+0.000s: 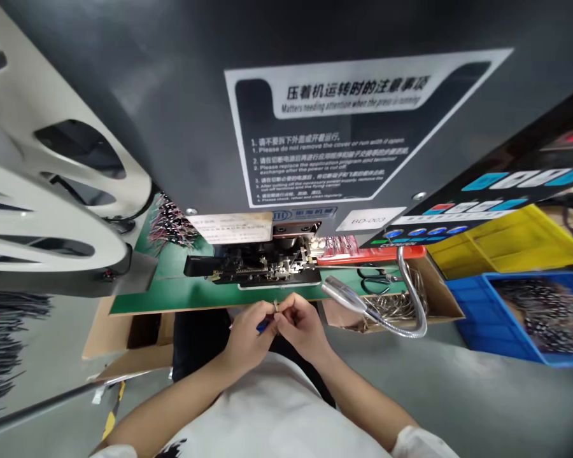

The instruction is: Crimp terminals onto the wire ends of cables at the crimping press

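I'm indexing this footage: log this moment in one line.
Left hand: pinching at thin pale wire tips; right hand: pinching alongside; place: near edge of flat green tabletop; beyond: boxy dark-grey metal press

- A flat green tabletop [181,296] with light-brown edge, at centre of the frame.
- On its upper-left part, a heap of thin dark and pinkish wires [172,222].
- Right of centre, black-handled scissors [386,278].

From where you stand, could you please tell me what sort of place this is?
Probably a factory workshop: a press with a printed notice stands at a green bench, where thin wires lie heaped.
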A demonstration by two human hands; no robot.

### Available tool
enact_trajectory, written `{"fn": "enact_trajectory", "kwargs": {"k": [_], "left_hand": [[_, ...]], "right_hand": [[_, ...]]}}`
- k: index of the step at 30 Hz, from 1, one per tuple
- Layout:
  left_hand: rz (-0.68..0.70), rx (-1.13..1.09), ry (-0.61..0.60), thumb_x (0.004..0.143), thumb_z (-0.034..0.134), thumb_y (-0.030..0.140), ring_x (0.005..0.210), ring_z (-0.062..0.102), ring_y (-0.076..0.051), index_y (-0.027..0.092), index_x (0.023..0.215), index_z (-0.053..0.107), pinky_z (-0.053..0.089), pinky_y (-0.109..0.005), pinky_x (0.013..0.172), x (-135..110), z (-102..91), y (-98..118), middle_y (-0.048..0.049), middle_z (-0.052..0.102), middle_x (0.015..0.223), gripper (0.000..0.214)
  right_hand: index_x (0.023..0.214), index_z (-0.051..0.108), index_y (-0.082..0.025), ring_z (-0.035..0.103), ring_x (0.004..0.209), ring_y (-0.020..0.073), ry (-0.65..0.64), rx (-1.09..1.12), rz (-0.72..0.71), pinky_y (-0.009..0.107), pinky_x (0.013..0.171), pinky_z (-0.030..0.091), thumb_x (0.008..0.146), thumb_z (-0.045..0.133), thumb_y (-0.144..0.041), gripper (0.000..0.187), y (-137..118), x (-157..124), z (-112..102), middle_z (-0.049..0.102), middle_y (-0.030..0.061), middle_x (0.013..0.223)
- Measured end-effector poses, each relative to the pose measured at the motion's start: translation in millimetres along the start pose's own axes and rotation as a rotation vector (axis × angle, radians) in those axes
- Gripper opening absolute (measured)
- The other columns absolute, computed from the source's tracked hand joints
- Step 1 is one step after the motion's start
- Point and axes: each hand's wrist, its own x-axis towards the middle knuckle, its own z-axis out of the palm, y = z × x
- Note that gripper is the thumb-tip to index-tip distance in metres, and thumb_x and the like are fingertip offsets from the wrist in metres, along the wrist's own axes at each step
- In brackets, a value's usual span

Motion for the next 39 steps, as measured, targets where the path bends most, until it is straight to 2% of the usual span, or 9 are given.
{"fn": "enact_trajectory", "kwargs": {"k": [5, 9, 15, 18, 23, 28, 31, 36, 39], "left_hand": [[0.032, -0.063, -0.023, 0.096, 0.056, 0.033, 0.085, 0.061, -0.017, 0.019, 0.087, 0.065, 0.048, -0.028, 0.078, 18, 9.9, -3, -0.0034, 0.065, 0.089, 0.019], [0.114, -0.07, 0.084, 0.093, 0.061, 0.03, 0.087, 0.061, -0.017, 0.02, 0.089, 0.066, 0.049, -0.029, 0.079, 30, 12.8, -4, -0.0036, 0.062, 0.09, 0.012], [0.03, -0.123, 0.172, 0.092, 0.062, 0.03, 0.078, 0.064, -0.016, 0.02, 0.091, 0.067, 0.05, -0.027, 0.073, 28, 13.9, -8, -0.0022, 0.07, 0.085, 0.012], [0.052, -0.02, 0.1, 0.092, 0.062, 0.032, 0.074, 0.065, -0.016, 0.021, 0.095, 0.069, 0.048, -0.026, 0.07, 22, 11.4, -7, -0.0013, 0.072, 0.083, 0.013], [0.081, 0.138, -0.039, 0.092, 0.059, 0.029, 0.07, 0.064, -0.017, 0.021, 0.09, 0.069, 0.043, -0.025, 0.063, 19, -13.6, 9, -0.0011, 0.07, 0.077, 0.013], [-0.145, -0.215, -0.415, 0.086, 0.067, 0.04, 0.051, 0.06, -0.013, 0.017, 0.076, 0.062, 0.039, -0.02, 0.048, 21, -44.8, 13, 0.0036, 0.057, 0.058, 0.025], [-0.218, -0.458, -0.491, 0.077, 0.077, 0.046, 0.046, 0.057, -0.011, 0.016, 0.074, 0.059, 0.041, -0.019, 0.044, 25, -41.4, 7, 0.0056, 0.052, 0.056, 0.035], [-0.195, -0.704, -0.172, 0.08, 0.074, 0.049, 0.056, 0.058, -0.01, 0.015, 0.083, 0.061, 0.053, -0.023, 0.055, 31, -6.9, 2, 0.0028, 0.058, 0.069, 0.036], [-0.183, -0.762, -0.084, 0.083, 0.072, 0.046, 0.064, 0.061, -0.012, 0.017, 0.086, 0.059, 0.057, -0.027, 0.063, 33, 9.4, 1, 0.0026, 0.059, 0.073, 0.032]], "right_hand": [[0.078, 0.056, -0.02, 0.039, 0.051, 0.0097, 0.134, -0.134, -0.098, 0.022, 0.048, 0.031, 0.089, 0.066, -0.037, 0.023, -4, 5, -14, 0.046, -0.0051, 0.059], [0.076, 0.057, -0.021, 0.048, 0.056, 0.0127, 0.256, -0.068, -0.18, 0.024, 0.051, 0.039, 0.089, 0.065, -0.042, 0.026, -2, 6, -18, 0.055, -0.0009, 0.065], [0.082, 0.055, -0.022, 0.036, 0.049, 0.0096, 0.175, 0.062, -0.068, 0.023, 0.047, 0.031, 0.087, 0.067, -0.05, 0.031, 7, 4, -11, 0.044, -0.0051, 0.062], [0.092, 0.056, -0.022, 0.036, 0.05, 0.0092, 0.134, 0.098, -0.116, 0.022, 0.049, 0.033, 0.084, 0.071, -0.051, 0.034, 1, 8, -8, 0.044, -0.0058, 0.064], [0.075, 0.053, -0.02, 0.037, 0.053, 0.0089, 0.069, 0.058, -0.167, 0.021, 0.051, 0.032, 0.086, 0.07, -0.043, 0.031, -17, 15, -3, 0.045, -0.0054, 0.06], [0.074, 0.058, -0.017, 0.039, 0.054, 0.009, -0.344, 0.0, -0.043, 0.022, 0.053, 0.032, 0.081, 0.075, -0.042, 0.031, -26, 14, -7, 0.05, -0.0035, 0.062], [0.076, 0.058, -0.017, 0.043, 0.058, 0.0102, -0.45, -0.024, 0.004, 0.022, 0.054, 0.034, 0.08, 0.076, -0.042, 0.031, -28, 16, -13, 0.054, -0.0019, 0.067], [0.098, 0.057, -0.021, 0.03, 0.05, 0.0085, -0.037, -0.043, -0.027, 0.021, 0.046, 0.027, 0.084, 0.071, -0.045, 0.031, -31, 24, -11, 0.036, -0.0084, 0.059], [0.087, 0.055, -0.022, 0.032, 0.047, 0.009, 0.124, -0.084, -0.009, 0.021, 0.04, 0.028, 0.085, 0.066, -0.053, 0.032, -29, 27, -6, 0.036, -0.0076, 0.058]]}}
